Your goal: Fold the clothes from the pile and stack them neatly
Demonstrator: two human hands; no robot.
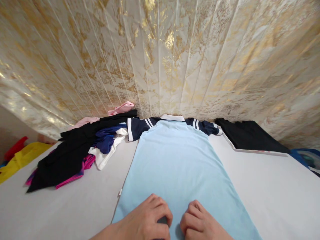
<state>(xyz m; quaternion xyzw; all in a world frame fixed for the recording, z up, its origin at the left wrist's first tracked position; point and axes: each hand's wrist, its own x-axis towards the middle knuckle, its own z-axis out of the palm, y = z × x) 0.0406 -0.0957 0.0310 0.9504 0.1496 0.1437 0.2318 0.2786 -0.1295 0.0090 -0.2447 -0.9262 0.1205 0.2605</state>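
A light blue polo shirt [180,156] lies spread out on the white table [270,186], its white collar [172,117] at the far end. Its short navy sleeves have white stripes and white cuffs, and a small white tag [120,192] pokes out at the left side seam. Low in the view, my left hand [150,216] is closed over the shirt, with a bit of something dark showing between thumb and fingers. Beside it, my right hand [200,221] is curled into a fist against the fabric. Whatever the right fingers hold is hidden.
To the left lies a loose heap of clothes: black fabric [65,160], blue, white and magenta pieces. Pink cloth [122,108] lies behind it. A folded black garment [252,136] rests at the right rear. Yellow cloth [27,156] sits far left. A gold-patterned curtain [160,60] hangs behind.
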